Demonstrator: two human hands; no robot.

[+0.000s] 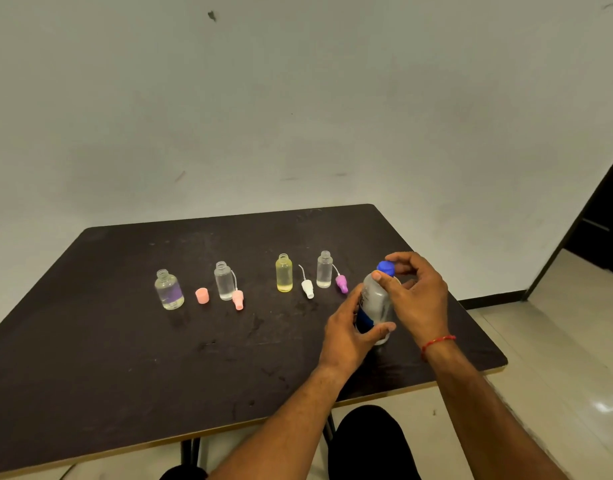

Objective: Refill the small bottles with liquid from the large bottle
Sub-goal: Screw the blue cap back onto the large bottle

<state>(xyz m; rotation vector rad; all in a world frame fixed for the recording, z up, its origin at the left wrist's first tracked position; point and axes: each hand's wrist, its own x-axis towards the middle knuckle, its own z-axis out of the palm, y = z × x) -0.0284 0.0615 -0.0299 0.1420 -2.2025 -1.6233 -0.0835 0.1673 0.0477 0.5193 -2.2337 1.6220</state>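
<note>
Large bottle (376, 299): clear body, blue label, blue cap (385, 267) at the neck; it stood upright near the right front part of the dark table (125, 375).

Step in hand, as judged: taking the cap off before pouring; whether it was already loosened could not be told. To do this well, the body should be held firm and upright without squeezing, since a soft wall might push liquid out once the cap came free; the cap should be turned with the fingertips alone, then set down close by, apart from the row.

Left hand (346, 336): fingers and thumb curled round the lower body, over the label.

Right hand (417, 292): thumb and fingertips pinching the cap from above.

Small bottles, four, upright, necks open, in a row to the left of the hands:
- a squat clear bottle (169, 289) with a pink cap (202, 295) beside it
- a clear bottle (223, 280) with a pink spray top (238, 299)
- a yellow bottle (284, 273) with a white spray top (307, 288)
- a clear bottle (324, 269), nearest the hands; its purple spray top (342, 284) lay just beside the left hand's fingers
</note>
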